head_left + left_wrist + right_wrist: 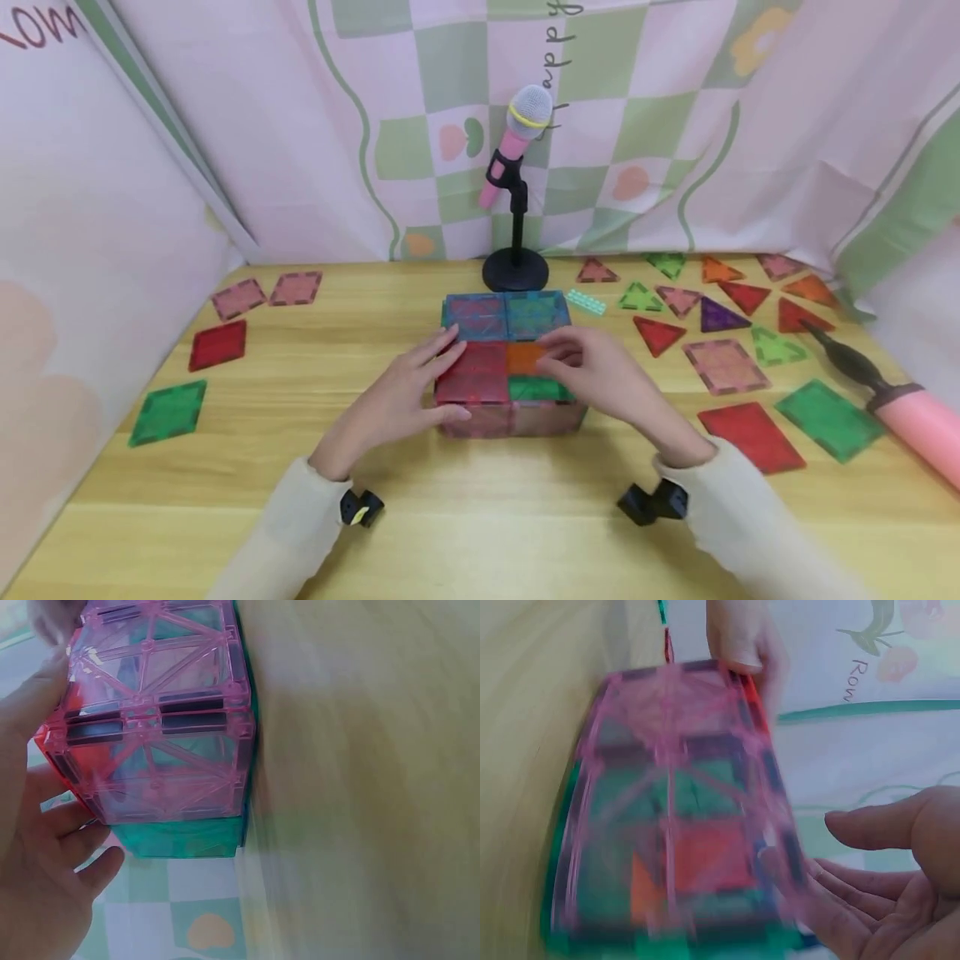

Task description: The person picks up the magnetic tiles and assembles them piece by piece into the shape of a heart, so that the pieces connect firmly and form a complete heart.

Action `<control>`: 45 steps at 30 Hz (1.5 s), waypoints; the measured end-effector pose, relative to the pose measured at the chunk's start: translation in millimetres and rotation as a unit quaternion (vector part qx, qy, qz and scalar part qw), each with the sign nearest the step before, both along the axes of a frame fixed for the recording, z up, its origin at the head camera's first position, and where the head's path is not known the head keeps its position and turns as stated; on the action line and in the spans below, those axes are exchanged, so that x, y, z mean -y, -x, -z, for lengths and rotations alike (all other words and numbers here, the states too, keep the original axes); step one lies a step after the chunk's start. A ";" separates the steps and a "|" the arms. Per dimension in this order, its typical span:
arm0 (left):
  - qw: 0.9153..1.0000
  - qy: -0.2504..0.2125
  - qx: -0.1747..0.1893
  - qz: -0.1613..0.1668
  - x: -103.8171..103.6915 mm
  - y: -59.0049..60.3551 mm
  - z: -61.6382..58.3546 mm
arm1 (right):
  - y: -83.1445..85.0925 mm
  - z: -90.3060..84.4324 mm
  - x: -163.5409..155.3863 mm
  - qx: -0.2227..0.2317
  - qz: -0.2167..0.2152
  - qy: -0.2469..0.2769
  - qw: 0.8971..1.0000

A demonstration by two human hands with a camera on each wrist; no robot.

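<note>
A flat box of magnetic tiles (510, 367) stands mid-table, with pink see-through side walls and a top of blue, red, orange and green squares. My left hand (408, 392) lies on the red top tile with its fingers straight. My right hand (600, 375) rests over the orange and green tiles, fingers relaxed. The left wrist view shows the pink wall of the box (161, 727) close up, with my left hand (37, 885) spread flat against its top. In the blurred right wrist view the box (675, 825) fills the left, and my right hand (885, 885) is spread beside it.
A pink microphone on a black stand (517, 167) rises just behind the box. Several loose triangle and square tiles (723, 365) lie to the right, a few more squares (217, 344) to the left. A pink pump (915, 417) lies at the right edge. Curtains close in the table.
</note>
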State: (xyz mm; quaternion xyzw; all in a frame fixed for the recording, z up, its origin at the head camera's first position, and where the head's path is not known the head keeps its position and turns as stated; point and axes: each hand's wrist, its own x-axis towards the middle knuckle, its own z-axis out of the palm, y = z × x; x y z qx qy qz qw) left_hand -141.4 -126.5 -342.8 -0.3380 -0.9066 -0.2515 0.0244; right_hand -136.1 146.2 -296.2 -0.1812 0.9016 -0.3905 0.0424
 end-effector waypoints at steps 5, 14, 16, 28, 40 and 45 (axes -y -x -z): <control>1.000 0.014 0.010 -0.004 -0.7 -1.5 -0.5 | -12.3 2.1 -58.7 -0.091 0.000 -0.044 0.995; 0.998 0.054 -0.032 -0.010 0.8 -3.2 -0.8 | -32.1 42.7 -188.6 -0.147 -0.050 -0.222 0.963; 0.998 0.058 -0.032 -0.017 2.1 -4.5 -1.1 | -36.0 49.3 -201.9 -0.117 -0.055 -0.259 0.957; 1.000 0.012 -0.013 -0.008 3.0 -8.0 1.5 | -37.0 59.4 -207.7 -0.053 -0.051 -0.301 0.951; 0.999 -0.029 0.030 -0.028 12.3 -7.8 3.1 | -35.6 64.7 -184.5 -0.016 -0.036 -0.292 0.955; 0.999 -0.015 0.038 -0.025 13.1 -6.6 4.0 | -35.6 66.2 -183.0 -0.015 -0.047 -0.274 0.960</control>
